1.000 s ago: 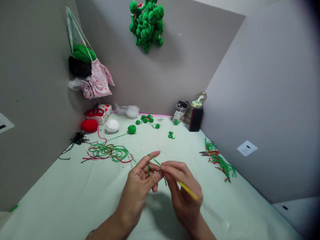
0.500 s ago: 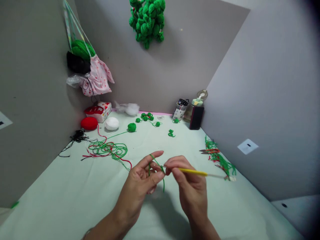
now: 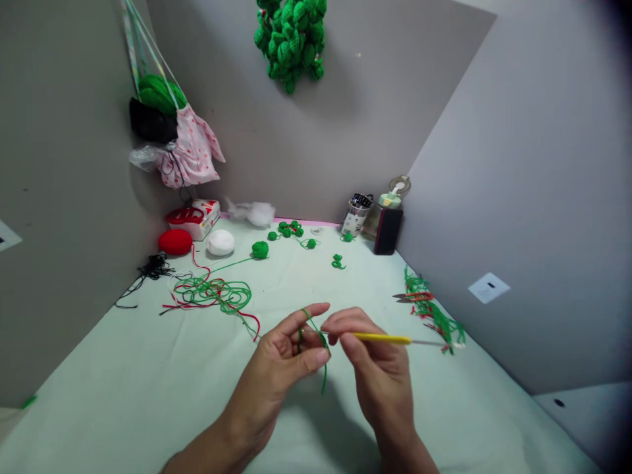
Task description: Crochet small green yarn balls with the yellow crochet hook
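My right hand [image 3: 375, 368] is closed round a crochet hook with a yellow handle [image 3: 382, 338], held nearly level, its metal shaft sticking out to the right. The hook's left end meets the green yarn [image 3: 324, 378] at my left fingertips. My left hand [image 3: 281, 359] pinches a small piece of green yarn work between thumb and fingers. A strand loops over the raised index finger, and a loose tail hangs below the thumb. Fingers partly hide the stitches and the hook's tip.
Tangled green and red yarn [image 3: 217, 295] lies left of my hands, with a green ball [image 3: 260, 249], white ball [image 3: 220, 243] and red ball [image 3: 175, 242] behind. Orange-handled scissors [image 3: 417, 297] rest on yarn scraps [image 3: 447, 328] at right. A phone [image 3: 388, 232] leans near a pump bottle [image 3: 390, 201].
My left hand has shifted slightly right, its index finger a little lower. The thumb sits lower, and the yarn tail hangs lower. The crochet hook stays in my right hand.
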A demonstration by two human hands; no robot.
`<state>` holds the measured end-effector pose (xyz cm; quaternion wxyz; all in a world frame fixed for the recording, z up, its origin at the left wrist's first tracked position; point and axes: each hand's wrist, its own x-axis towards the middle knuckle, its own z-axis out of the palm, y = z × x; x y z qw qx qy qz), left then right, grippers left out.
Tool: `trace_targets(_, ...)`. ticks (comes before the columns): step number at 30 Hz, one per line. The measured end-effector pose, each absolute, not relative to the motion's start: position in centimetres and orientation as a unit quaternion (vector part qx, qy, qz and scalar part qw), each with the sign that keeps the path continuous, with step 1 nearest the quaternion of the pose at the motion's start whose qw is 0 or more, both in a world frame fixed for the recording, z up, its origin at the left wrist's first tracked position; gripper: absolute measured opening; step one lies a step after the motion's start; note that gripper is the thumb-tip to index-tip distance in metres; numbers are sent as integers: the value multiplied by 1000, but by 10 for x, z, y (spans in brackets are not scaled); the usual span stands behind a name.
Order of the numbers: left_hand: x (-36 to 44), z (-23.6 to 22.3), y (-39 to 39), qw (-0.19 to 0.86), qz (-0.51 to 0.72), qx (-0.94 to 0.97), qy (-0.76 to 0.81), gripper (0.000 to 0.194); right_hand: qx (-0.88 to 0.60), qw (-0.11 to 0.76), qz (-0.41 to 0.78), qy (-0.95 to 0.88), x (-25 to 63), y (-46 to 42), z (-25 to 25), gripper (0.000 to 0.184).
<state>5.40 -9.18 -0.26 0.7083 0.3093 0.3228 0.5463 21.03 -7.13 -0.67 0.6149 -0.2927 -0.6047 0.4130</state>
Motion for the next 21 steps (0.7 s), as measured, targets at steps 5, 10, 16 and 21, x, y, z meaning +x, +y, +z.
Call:
trace_targets(5, 51, -4, -91, 700, 529, 322, 356, 49, -300, 619, 451, -569, 211, -71, -12, 12)
trace_targets(10, 45, -2, -91, 699, 533, 321, 352, 45, -287, 614, 523, -516, 214, -71, -10, 18)
trace_targets(16, 47, 0, -93, 699, 527, 336, 347, 50, -292, 616, 511, -523, 211, -76, -12, 17)
trace_targets(21, 48, 1, -94, 698, 526, 335, 352, 51, -293, 617, 507, -525, 211, -75, -15, 16)
